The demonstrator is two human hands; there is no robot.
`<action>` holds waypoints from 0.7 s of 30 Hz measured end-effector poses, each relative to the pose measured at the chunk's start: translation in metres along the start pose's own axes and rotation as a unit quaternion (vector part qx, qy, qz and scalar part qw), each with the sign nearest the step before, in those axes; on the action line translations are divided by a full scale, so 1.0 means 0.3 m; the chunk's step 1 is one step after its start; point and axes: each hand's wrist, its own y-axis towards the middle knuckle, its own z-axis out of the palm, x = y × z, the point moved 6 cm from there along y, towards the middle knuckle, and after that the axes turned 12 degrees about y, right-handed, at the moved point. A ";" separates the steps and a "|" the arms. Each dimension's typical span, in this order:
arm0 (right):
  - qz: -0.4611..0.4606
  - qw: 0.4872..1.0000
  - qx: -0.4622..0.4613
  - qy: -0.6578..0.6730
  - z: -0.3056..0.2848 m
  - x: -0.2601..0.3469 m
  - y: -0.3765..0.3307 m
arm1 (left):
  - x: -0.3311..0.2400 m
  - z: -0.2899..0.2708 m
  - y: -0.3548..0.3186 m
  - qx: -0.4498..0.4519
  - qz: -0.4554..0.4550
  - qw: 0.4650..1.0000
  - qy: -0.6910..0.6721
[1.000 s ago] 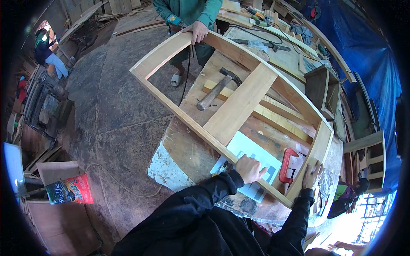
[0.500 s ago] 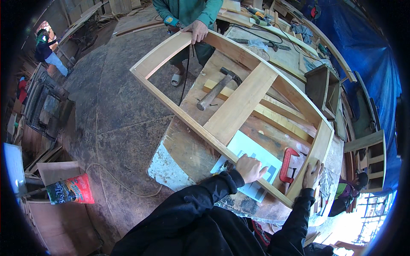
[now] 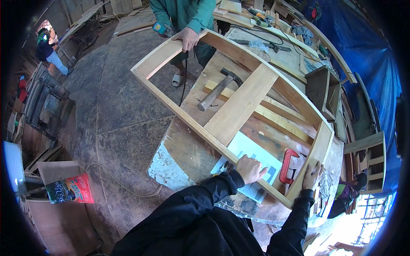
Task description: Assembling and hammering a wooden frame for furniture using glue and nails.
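A pale wooden frame (image 3: 240, 108) with a wide middle board lies across the workbench. My left hand (image 3: 251, 169) is closed around its near rail. At the right end, my right hand (image 3: 313, 176) grips the end board with its fingers over the wood. Between my hands, seen through the frame, are a printed paper sheet (image 3: 255, 150) and a red C-clamp (image 3: 287, 167). A claw hammer (image 3: 217, 90) rests inside the other opening. Across from me, a co-worker's hand (image 3: 188, 39) holds the far end; their other hand is by a teal power tool (image 3: 162, 30).
Wood strips and tools lie on the bench (image 3: 173, 164) and behind it. An open wooden box (image 3: 321, 91) stands at the right, near a blue tarp (image 3: 363, 51). A colourful bag (image 3: 71, 189) is at the lower left. Another person (image 3: 50, 53) stands far left.
The co-worker's hand on the far end has shifted left along the frame, and the power tool has moved left and slightly down. My hands stay in place on the frame.
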 end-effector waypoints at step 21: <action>-0.004 1.000 -0.001 0.015 0.002 -0.003 0.002 | 0.000 -0.009 -0.001 -0.036 0.001 0.999 0.002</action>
